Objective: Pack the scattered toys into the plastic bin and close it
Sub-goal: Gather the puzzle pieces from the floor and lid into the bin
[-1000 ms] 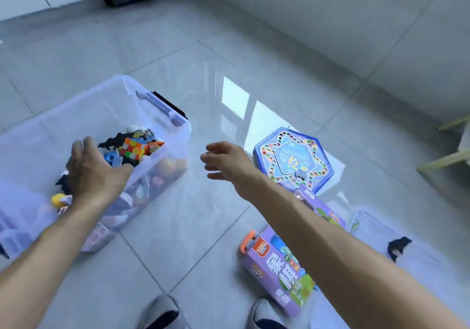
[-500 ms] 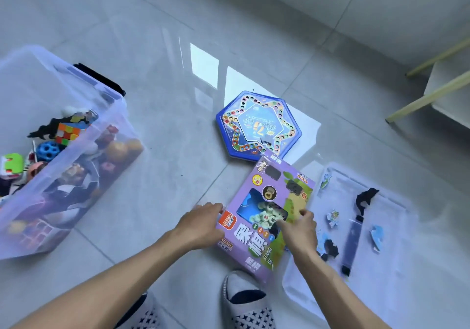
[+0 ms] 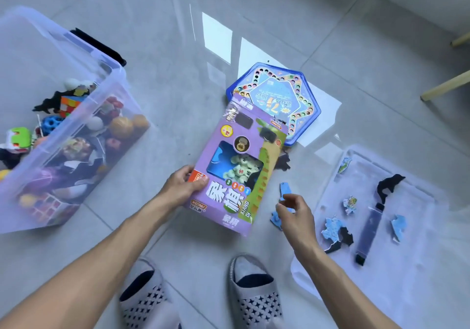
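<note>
The clear plastic bin (image 3: 112, 74) stands open on the floor at the left, with several toys inside, among them a puzzle cube and balls. My left hand (image 3: 181, 185) grips the lower left edge of a purple boxed toy set (image 3: 236, 171) and holds it tilted above the floor. My right hand (image 3: 296, 213) is off the box, fingers loosely apart, just over blue puzzle pieces (image 3: 284, 191) on the tiles. A blue hexagonal game board (image 3: 302, 105) lies beyond, partly hidden by the box. The bin's clear lid (image 3: 412, 272) lies flat at the right.
Several puzzle pieces (image 3: 333, 229) and a dark latch strip (image 3: 370, 229) rest on the lid. My two slippered feet (image 3: 254, 285) stand at the bottom centre. A pale wooden furniture leg (image 3: 445, 87) crosses the upper right. Grey glossy tiles lie between bin and box.
My hands moved from over the bin to the purple box. The right hand has since let go of it, and the left hand alone has lifted it off the floor.
</note>
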Demonstrator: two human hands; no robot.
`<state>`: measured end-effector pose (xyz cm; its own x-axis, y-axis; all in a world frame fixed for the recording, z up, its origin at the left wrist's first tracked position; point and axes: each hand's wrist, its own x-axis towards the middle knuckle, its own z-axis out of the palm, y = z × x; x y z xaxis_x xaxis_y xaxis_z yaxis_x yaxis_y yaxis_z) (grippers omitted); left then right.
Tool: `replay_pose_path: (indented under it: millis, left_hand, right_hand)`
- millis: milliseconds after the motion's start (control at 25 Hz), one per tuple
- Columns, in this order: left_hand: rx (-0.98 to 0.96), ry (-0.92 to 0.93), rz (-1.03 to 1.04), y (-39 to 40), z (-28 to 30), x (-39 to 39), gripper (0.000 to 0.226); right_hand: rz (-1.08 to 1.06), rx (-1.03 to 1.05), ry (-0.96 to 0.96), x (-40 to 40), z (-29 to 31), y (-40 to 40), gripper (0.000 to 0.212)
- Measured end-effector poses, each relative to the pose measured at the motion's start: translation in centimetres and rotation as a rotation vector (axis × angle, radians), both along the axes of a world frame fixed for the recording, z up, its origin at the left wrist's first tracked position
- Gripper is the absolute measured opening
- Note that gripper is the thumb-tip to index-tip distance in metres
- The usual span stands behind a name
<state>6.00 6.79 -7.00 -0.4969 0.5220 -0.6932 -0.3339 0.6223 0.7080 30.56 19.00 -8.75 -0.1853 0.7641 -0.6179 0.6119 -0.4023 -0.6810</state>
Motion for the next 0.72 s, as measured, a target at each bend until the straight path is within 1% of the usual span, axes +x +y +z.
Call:
replay_pose_path:
  millis: [40,120,200,280,320,360,400,440,480,520,560,600,680,720]
  left_hand:
    - [0.024,0.025,0.077,-1.2,0.3,-1.8,0.022]
    - [0.020,0.064,0.175,-3.8,0.6,-5.3,0.021]
    - [-0.033,0.102,0.187,-6.2,-0.1,-7.9,0.022]
    - [-0.146,0.160,0.145,-7.6,-1.2,-9.1,0.025]
    - [-0.242,0.259,0.090,-7.7,-1.9,-9.1,0.027]
    - [-0.376,0.439,0.014,-7.4,-2.5,-8.7,0.034]
    - [-0.476,0.667,-0.062,-6.9,-2.7,-7.6,0.041]
    - [-0.475,0.880,-0.130,-5.9,-2.6,-5.9,0.045]
    - [-0.362,1.016,-0.215,-4.6,-2.4,-3.5,0.045]
    - [-0.205,1.061,-0.340,-3.4,-2.0,-0.8,0.042]
    - [-0.069,1.066,-0.502,-2.2,-1.9,1.9,0.040]
    - [0.031,1.067,-0.660,-1.3,-2.2,4.4,0.039]
    - [0.134,1.080,-0.905,0.3,-3.2,8.4,0.038]
    - [0.168,1.079,-0.994,1.0,-3.7,9.8,0.039]
  right_hand:
    - [0.037,0.071,-0.022,-0.1,0.1,0.0,0.022]
    - [0.072,0.133,-0.057,0.0,0.3,0.1,0.020]
    - [0.158,0.207,-0.159,0.6,-0.3,0.2,0.026]
    - [0.337,0.283,-0.308,1.5,-1.2,-0.1,0.038]
    - [0.436,0.331,-0.376,1.9,-1.6,-0.3,0.042]
    - [0.528,0.381,-0.425,2.3,-2.0,-0.6,0.044]
    - [0.612,0.435,-0.461,2.4,-2.3,-0.9,0.045]
    - [0.686,0.480,-0.491,2.5,-2.7,-1.2,0.045]
    - [0.737,0.496,-0.511,2.7,-3.1,-1.5,0.044]
    - [0.750,0.499,-0.508,2.7,-3.1,-1.8,0.042]
    - [0.737,0.504,-0.503,2.8,-3.2,-2.0,0.042]
    - [0.719,0.516,-0.499,2.9,-3.3,-2.2,0.044]
    - [0.709,0.573,-0.492,3.4,-3.9,-2.1,0.042]
    - [0.704,0.551,-0.477,3.6,-3.9,-1.8,0.038]
